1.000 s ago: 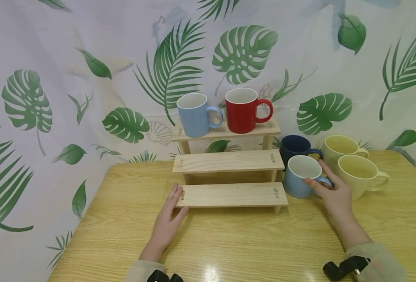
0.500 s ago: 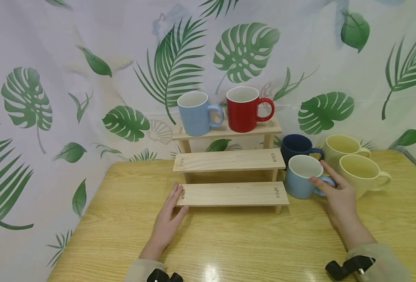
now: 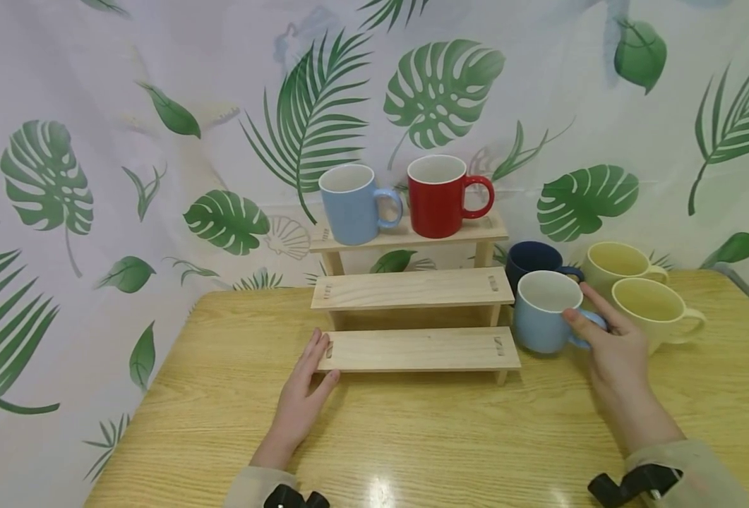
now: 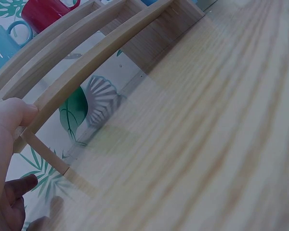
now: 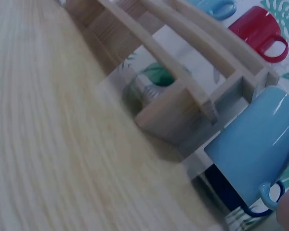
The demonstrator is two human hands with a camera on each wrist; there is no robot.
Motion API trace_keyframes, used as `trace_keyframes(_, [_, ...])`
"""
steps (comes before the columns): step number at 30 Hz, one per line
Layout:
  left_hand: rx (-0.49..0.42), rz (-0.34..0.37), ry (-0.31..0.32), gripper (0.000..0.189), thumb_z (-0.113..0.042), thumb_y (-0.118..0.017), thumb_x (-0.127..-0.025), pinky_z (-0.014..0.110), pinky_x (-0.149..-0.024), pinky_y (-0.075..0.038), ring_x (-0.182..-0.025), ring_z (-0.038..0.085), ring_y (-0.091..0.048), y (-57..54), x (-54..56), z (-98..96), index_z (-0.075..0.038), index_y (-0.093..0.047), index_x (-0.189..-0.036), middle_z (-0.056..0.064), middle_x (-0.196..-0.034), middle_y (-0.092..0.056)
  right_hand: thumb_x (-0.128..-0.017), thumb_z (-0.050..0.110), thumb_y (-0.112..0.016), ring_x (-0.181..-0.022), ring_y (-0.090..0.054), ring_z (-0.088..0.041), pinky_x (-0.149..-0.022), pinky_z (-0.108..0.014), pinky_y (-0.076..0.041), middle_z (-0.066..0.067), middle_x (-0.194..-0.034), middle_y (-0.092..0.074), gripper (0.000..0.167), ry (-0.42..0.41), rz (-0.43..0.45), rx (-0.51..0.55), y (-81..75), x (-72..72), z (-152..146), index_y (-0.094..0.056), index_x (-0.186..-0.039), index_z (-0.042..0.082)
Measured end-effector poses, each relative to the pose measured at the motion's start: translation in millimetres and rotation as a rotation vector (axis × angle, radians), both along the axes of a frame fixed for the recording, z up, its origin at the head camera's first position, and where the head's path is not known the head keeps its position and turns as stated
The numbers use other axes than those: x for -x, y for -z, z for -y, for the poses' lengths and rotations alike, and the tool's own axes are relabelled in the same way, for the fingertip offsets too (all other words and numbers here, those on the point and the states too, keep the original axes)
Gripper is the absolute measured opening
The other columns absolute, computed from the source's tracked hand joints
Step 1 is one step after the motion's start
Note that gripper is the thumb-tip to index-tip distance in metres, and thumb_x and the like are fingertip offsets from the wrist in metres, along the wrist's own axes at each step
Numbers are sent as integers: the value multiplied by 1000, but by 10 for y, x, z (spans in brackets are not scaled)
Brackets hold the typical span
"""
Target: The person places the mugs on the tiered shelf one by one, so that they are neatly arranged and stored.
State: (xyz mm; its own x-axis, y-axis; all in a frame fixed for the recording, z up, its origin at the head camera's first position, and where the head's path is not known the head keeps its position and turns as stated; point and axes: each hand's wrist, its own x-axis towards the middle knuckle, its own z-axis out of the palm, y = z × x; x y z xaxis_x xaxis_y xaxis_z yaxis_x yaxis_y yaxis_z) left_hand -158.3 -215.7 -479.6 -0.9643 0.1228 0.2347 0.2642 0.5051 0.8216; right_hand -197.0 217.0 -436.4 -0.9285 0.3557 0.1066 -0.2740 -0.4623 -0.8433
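Far left, my left hand (image 3: 303, 395) rests on the left end of the lowest board (image 3: 418, 351) of the wooden rack (image 3: 409, 289), fingers straight, thumb spread, no mug in it. Up on the top board (image 3: 394, 237), the upper light-blue mug (image 3: 351, 213) stands beside the red mug (image 3: 435, 204). Here's the change: right of the rack, before the navy mug (image 3: 526, 257), the lower light-blue mug (image 3: 541, 324) sits a touch higher than half a second ago, so I judge the lift is starting! My right hand (image 3: 617, 356) pinches it on the handle side, some fingers hidden. Further right wait the rear yellow mug (image 3: 615, 261) and front yellow mug (image 3: 649, 303). Brands, labels, lettering: I can read none
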Motion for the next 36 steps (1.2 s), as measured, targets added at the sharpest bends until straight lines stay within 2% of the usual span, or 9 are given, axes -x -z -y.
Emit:
trace_keyframes(3, [0, -1, 0, 62, -41, -54, -96, 49, -112, -18, -143, 13, -15, -2, 1, 1, -26, -29, -152, -5, -158, -18, -79, -16, -67, -93, -56, -6, -67, -13, -50, -1, -114, -63, 46, -3, -1, 28, -77, -22, 34, -67, -121, 5])
trace_keyframes(6, [3, -3, 2, 63, -42, -54, -96, 49, -112, -18, -143, 13, -14, 2, 5, 2, -26, -29, -152, -5, -158, -18, -78, -18, -67, -87, -59, -7, -66, -14, -50, -1, -110, -66, 45, 8, -8, 65, -159, -43, 48, -69, -117, 5])
trace_keyframes(12, [-1, -4, 2, 63, -42, -54, -96, 50, -112, -18, -143, 13, -14, 17, 2, 5, -24, -29, -152, -6, -158, -18, -76, -23, -65, -92, -61, -9, -68, -16, -52, -2, -107, -71, 43, 23, -42, 146, -331, -82, 34, -71, -112, 1])
trace_keyframes(20, [5, -8, -3, 63, -42, -54, -96, 50, -112, -18, -143, 14, -15, 17, 6, 5, -25, -29, -152, -4, -158, -18, -76, -27, -61, -84, -63, -14, -62, -17, -52, -9, -109, -70, 43, 3, -136, 265, -527, -159, 77, -68, -111, -5])
trace_keyframes(26, [6, -8, -8, 62, -41, -55, -96, 49, -113, -18, -143, 13, -15, -7, 11, 7, -26, -30, -151, -6, -158, -18, -76, -28, -61, -86, -62, -15, -64, -18, -51, -11, -108, -70, 42, -14, -168, 253, -622, -222, 173, -67, -112, -7])
trace_keyframes(32, [14, -31, -4, 62, -38, -55, -97, 51, -112, -19, -143, 18, -16, -10, 12, 6, -23, -30, -152, -3, -158, -18, -78, -27, -58, -87, -62, -17, -65, -18, -50, -13, -110, -69, 40, -82, -195, 293, -685, -287, 191, -65, -113, -8])
trace_keyframes(36, [15, -25, -3, 63, -40, -55, -97, 51, -112, -19, -143, 16, -16, -10, 9, 6, -23, -30, -152, -2, -158, -19, -79, -27, -57, -85, -64, -17, -64, -19, -52, -16, -110, -68, 39, -99, -213, 283, -704, -309, 213, -64, -113, -10])
